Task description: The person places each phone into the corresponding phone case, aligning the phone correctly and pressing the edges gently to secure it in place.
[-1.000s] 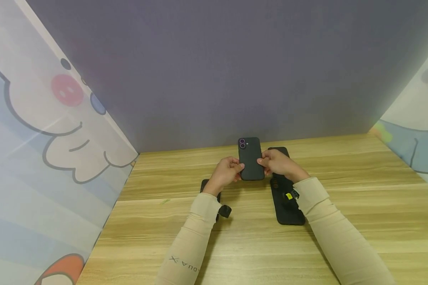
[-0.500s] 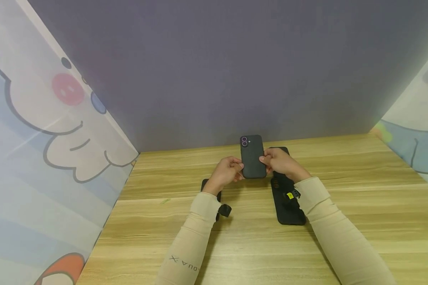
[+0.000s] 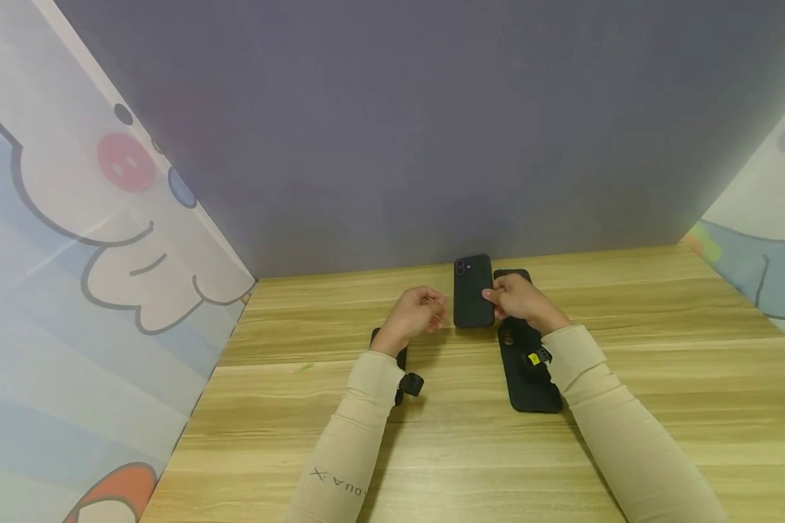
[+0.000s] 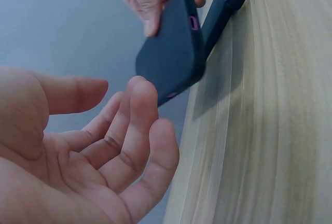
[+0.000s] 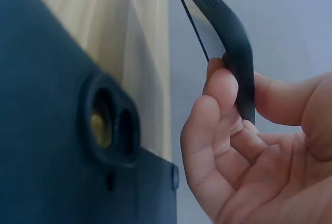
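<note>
My right hand pinches a phone in a dark case by its right edge, thumb on the back. The phone's camera side with two purple-ringed lenses faces me. In the right wrist view, my fingers bend round the edge of the phone, which shows a pink port. To the left, across a small gap, my left hand holds nothing; its fingers are loosely bent, as the left wrist view shows of the hand. Beneath my right wrist lies a black phone case with a camera cutout.
Another black case lies behind my right hand, partly covered by it. A dark flat phone-like item is mostly hidden under my left wrist. The wooden table ends at a grey panel at the back.
My left hand has let go of the phone's left edge. The phone has moved slightly right in my right hand, away from the left fingers, and turned a little.
</note>
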Motion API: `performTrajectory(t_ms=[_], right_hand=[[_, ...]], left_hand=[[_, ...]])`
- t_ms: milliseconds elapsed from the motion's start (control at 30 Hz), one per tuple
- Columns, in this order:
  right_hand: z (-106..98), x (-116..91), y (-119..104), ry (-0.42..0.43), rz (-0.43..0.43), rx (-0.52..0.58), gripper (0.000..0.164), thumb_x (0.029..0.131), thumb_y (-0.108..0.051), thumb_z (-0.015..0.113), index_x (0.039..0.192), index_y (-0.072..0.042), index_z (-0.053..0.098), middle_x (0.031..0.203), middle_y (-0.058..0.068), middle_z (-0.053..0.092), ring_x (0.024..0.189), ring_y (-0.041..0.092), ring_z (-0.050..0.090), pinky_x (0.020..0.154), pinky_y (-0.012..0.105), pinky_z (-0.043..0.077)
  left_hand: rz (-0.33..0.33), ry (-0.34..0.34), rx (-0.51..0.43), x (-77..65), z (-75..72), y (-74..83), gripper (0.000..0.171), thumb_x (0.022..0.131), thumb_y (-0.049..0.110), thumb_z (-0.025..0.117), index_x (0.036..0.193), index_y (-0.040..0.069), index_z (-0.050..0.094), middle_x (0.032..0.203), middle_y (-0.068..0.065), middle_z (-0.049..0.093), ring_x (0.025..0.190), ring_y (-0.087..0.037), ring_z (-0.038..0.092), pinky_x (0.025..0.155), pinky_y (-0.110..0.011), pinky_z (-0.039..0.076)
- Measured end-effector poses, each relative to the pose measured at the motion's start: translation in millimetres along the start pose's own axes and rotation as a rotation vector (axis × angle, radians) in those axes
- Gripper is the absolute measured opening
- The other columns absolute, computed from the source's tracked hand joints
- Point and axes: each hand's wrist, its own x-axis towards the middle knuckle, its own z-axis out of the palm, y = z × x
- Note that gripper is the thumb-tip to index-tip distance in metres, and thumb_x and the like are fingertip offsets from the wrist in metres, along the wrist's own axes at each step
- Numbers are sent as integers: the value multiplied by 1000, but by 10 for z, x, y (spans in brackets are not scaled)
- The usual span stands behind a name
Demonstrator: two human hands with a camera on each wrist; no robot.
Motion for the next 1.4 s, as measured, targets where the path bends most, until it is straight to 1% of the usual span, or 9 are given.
performTrajectory(t_ms=[100,367,600,767,933,1000,1100,1233,1400], right_hand=[[-2,8,37,-8,7,-6,28,110,-18,49,85,-5,48,68,0,52,66,16,60,70,33,57],[5,37,136,-18,32,-6,29,110,-19,49,84,-5,49,71,2,54,67,17,59,67,30,55],[5,58,190,-26,49,9,27,110,-21,48,108,5,57,74,0,55,69,13,59,70,28,56],[-1,68,190,-20,66,5,31,110,-20,49,115,9,59,75,1,56,69,13,59,70,27,57],[1,77,185,1,89,-2,44,109,-18,52,139,14,48,96,11,61,75,12,62,75,27,59],[-1,74,184,14,95,-8,49,108,-18,53,144,15,43,106,16,61,78,13,63,76,28,59],[-3,58,172,30,91,-35,49,107,-16,54,143,15,44,113,20,61,80,15,64,76,29,59],[-3,39,154,42,87,-69,45,106,-13,55,139,16,47,115,24,62,82,20,65,73,30,58],[2,40,158,41,99,-84,44,106,-12,55,140,15,46,121,28,62,84,21,66,73,29,59]], left_hand=[[-4,-4,0,-5,5,6,31,109,15,48,132,-3,59,114,-25,68,108,-51,65,96,-60,52],[-10,-2,9,-6,8,10,28,109,17,50,128,-1,61,118,-29,67,106,-49,66,95,-58,54],[-14,6,30,-9,2,3,27,108,20,53,124,1,63,109,-20,70,104,-47,68,94,-56,55],[-21,6,36,-4,1,-10,24,108,19,53,121,2,64,107,-19,70,102,-46,68,92,-54,56],[-24,-6,32,-4,-2,-20,27,108,20,53,124,0,63,111,-22,70,103,-47,67,92,-54,55],[-24,-15,33,-7,-2,-17,29,108,20,53,125,-1,62,113,-24,69,103,-47,67,92,-54,55],[-26,-25,40,-18,-3,-9,31,108,20,52,127,-2,60,113,-24,69,104,-48,67,91,-54,55],[-36,-25,37,-24,-4,2,31,108,19,51,128,-4,60,114,-25,69,104,-49,66,90,-53,55],[-65,-33,42,-24,-1,2,32,108,18,52,129,-5,59,113,-25,69,99,-46,68,83,-49,55]])
